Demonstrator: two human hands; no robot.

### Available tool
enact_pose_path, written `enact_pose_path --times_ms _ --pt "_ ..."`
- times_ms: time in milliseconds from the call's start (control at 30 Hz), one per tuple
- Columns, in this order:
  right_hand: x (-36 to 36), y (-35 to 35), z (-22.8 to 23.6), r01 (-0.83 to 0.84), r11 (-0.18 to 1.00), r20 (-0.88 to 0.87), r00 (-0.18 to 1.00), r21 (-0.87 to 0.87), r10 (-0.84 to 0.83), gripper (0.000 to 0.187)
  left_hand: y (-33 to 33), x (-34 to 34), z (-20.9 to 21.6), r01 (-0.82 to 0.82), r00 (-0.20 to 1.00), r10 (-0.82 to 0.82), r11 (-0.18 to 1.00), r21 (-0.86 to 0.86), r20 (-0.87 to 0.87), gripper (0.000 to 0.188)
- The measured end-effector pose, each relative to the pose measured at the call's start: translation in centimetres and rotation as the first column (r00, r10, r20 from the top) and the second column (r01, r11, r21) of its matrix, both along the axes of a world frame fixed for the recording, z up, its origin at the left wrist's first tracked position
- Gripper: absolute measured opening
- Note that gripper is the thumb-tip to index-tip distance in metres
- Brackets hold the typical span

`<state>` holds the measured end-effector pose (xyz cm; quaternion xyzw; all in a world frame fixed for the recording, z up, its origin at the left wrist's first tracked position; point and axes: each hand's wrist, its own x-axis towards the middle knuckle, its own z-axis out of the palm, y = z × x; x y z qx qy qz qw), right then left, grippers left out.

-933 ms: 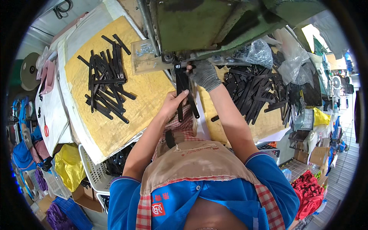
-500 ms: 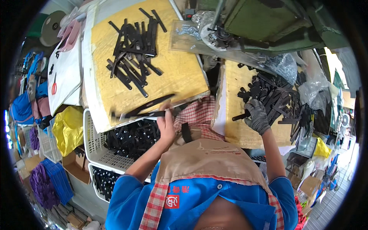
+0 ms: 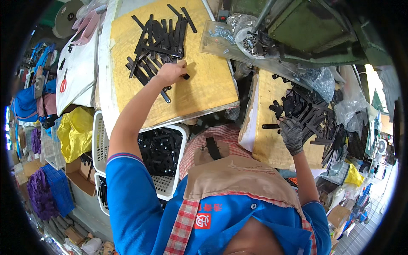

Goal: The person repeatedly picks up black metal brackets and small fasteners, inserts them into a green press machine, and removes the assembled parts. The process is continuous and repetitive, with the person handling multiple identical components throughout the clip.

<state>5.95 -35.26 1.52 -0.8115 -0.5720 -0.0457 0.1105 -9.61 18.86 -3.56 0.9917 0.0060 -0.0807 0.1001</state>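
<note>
1. Eleven o'clock in view: a heap of bars (image 3: 172,52) lies on the left surface (image 3: 208,87).
2. Near three o'clock: a second heap (image 3: 311,112) lies on the right surface (image 3: 267,146).
3. Twelve o'clock: a tray (image 3: 212,49) holds fasteners (image 3: 222,34); a bowl (image 3: 239,41) stands toward one.
4. Eight o'clock: a basket (image 3: 165,185) holds parts (image 3: 158,155), just off the left surface's six-o'clock edge.

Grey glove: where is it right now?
In the head view, right of centre: the grey glove is on the right hand, at the lower left of the heap of black strips on the right yellow board.
</note>
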Motion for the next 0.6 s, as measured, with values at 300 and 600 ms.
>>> enact_pose_path --times_ms 300,600 --pt "-1.6 3.8 7.0 0.051 0.921 -0.027 0.999 0.385 -0.044 0.024 0.2 3.2 0.4 0.273 0.961 -0.276 0.954 0.121 0.003 0.02" --pt "-1.5 13.2 5.1 0.605 0.776 -0.862 0.478 0.181 -0.171 0.027 -17.1 10.1 9.7 -0.126 0.916 0.401 0.305 -0.944 0.007 0.023"
